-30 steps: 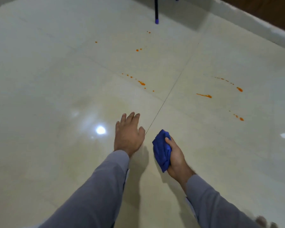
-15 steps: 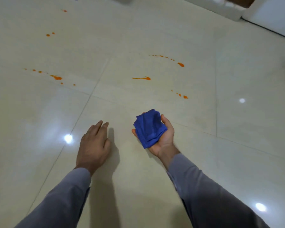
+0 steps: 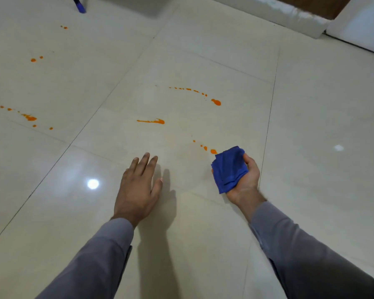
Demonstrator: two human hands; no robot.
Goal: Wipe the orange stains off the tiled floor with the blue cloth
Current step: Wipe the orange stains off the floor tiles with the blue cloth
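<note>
My right hand [image 3: 247, 180] holds the folded blue cloth [image 3: 229, 169] just above the glossy cream tiled floor [image 3: 203, 244]. The cloth's far corner sits right beside a small trail of orange drops [image 3: 213, 151]. Farther out lie an orange streak [image 3: 153, 121] and a curved line of drops ending in a blob [image 3: 216, 102]. More orange spots lie at the left [image 3: 30, 118] and far left [image 3: 33, 60]. My left hand [image 3: 138, 188] rests flat on the floor, fingers spread, holding nothing.
A blue-tipped furniture leg [image 3: 79, 6] stands at the top left. A white skirting board [image 3: 289, 16] runs along the far wall, with a white panel [image 3: 363, 24] at the top right. Ceiling lights reflect on the tiles [image 3: 93, 183].
My right hand has carried the cloth forward and to the right, up to the nearest orange drops. My left hand has stayed planted on the floor. The view has shifted right.
</note>
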